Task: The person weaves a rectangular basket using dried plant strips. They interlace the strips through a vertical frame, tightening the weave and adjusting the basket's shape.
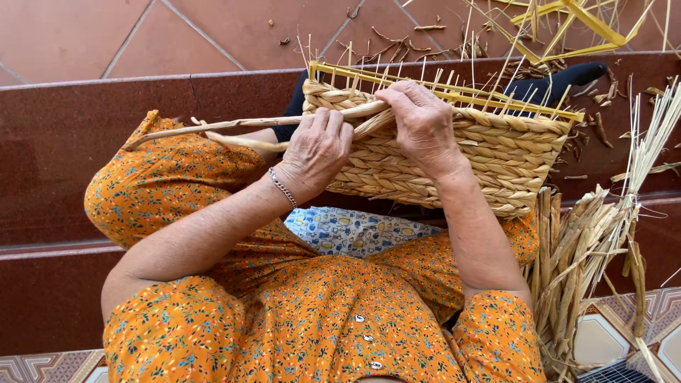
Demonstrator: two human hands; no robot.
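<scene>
While your left hand (317,147) pinches the strand (234,125), keep it tight as your right hand (423,122) presses it onto the basket (496,152).

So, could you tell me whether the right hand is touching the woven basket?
Touching. The head view shows the right hand lying over the basket's top edge, fingers pressed onto the braided rim where the loose straw strand meets it.

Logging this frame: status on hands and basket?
Left hand pinching the straw strand at the rim. Right hand pressing the woven basket top edge. Loose straw bundle beside, not obstructing.
</scene>
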